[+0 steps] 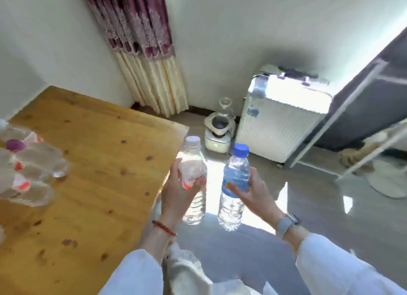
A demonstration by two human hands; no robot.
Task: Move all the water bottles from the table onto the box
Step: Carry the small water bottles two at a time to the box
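A person stands beside a wooden table (92, 162), each hand gripping an upright bottle over the floor: the left hand (178, 195) wraps a white-capped bottle (193, 180), the right hand (255, 193) a blue-capped bottle (234, 184). More bottles (28, 167) lie on the table's left edge.

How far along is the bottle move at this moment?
Done: nothing can be confirmed, since the box is not in view. In hand: the left hand grips a white-capped bottle and the right hand a blue-capped bottle, both held upright, off the wooden table, above the floor. Left: several bottles lie clustered at the table's left edge.
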